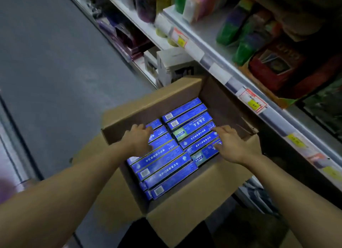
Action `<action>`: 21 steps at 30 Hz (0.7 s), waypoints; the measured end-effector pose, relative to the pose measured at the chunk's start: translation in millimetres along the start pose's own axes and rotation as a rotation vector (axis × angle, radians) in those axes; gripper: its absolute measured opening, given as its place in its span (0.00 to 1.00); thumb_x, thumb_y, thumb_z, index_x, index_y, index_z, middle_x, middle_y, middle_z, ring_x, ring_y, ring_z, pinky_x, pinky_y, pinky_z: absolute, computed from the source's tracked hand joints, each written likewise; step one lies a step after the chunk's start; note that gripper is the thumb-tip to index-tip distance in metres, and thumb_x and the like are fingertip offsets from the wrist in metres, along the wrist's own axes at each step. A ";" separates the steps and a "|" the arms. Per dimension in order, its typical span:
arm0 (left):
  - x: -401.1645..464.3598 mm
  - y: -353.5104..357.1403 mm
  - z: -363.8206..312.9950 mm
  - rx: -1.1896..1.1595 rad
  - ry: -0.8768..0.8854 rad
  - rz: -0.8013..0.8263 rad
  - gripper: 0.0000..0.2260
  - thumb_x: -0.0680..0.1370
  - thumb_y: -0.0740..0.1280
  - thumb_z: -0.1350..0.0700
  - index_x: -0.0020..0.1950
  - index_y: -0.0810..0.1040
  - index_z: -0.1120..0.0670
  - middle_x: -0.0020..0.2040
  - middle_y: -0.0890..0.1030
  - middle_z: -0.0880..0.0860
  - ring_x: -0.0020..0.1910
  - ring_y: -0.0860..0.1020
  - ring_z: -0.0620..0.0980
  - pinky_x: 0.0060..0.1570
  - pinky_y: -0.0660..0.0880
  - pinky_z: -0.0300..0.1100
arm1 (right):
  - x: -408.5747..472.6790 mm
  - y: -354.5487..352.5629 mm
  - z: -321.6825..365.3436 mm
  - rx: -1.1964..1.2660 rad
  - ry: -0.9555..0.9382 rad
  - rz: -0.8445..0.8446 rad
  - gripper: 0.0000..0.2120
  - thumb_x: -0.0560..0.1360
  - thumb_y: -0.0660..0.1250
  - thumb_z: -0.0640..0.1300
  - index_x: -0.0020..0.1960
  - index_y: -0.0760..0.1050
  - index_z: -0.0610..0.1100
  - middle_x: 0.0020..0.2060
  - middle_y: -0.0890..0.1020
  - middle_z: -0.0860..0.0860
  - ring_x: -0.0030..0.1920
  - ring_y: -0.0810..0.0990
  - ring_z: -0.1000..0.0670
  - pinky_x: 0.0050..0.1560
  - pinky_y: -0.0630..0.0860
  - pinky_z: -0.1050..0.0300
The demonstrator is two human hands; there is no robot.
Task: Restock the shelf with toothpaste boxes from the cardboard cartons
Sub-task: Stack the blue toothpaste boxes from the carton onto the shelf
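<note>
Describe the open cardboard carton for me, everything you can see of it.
The cardboard carton is plain brown corrugated board, open at the top with its flaps folded outward. It sits in the aisle beside the shelf, nearly full of blue toothpaste boxes lying flat in two rows, barcodes showing on some. The left hand and the right hand reach inside, fingers on the boxes. What it rests on is hidden.

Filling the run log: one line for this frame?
phase: reaching into carton | left hand: on blue toothpaste boxes, no grip | right hand: fingers on boxes, no grip | shelf: none placed yet
</note>
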State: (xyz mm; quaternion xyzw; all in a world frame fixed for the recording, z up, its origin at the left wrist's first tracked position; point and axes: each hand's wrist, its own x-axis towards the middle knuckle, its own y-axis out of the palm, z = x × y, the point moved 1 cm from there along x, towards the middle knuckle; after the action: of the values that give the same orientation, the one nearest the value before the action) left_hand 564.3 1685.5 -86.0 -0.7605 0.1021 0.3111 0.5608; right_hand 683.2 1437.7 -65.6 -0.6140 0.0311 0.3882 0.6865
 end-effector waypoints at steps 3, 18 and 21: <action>22.1 21.6 -4.7 -0.008 0.025 0.047 0.25 0.76 0.66 0.49 0.70 0.63 0.52 0.67 0.67 0.54 0.66 0.64 0.57 0.61 0.68 0.52 | 22.9 7.5 -21.5 -0.002 0.019 0.009 0.28 0.74 0.60 0.33 0.73 0.61 0.42 0.67 0.65 0.42 0.67 0.65 0.40 0.68 0.64 0.51; 105.9 89.1 -62.5 -0.130 0.123 -0.022 0.23 0.76 0.67 0.51 0.69 0.66 0.51 0.66 0.69 0.54 0.64 0.65 0.56 0.57 0.69 0.48 | 136.4 62.4 -84.8 -0.288 -0.149 0.527 0.31 0.73 0.62 0.35 0.74 0.60 0.48 0.70 0.68 0.48 0.68 0.67 0.46 0.65 0.65 0.58; 109.2 92.0 -61.4 -0.131 0.098 -0.016 0.22 0.76 0.67 0.51 0.69 0.66 0.51 0.66 0.69 0.53 0.64 0.65 0.56 0.55 0.70 0.48 | 141.5 81.3 -79.0 -0.340 -0.210 0.649 0.31 0.72 0.63 0.34 0.73 0.61 0.48 0.67 0.71 0.47 0.65 0.70 0.45 0.61 0.68 0.57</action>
State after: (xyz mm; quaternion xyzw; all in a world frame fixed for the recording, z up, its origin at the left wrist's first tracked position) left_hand 625.7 1618.2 -212.0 -0.8107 0.1026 0.2748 0.5067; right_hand 769.6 1434.7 -225.0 -0.6342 0.0887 0.6457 0.4159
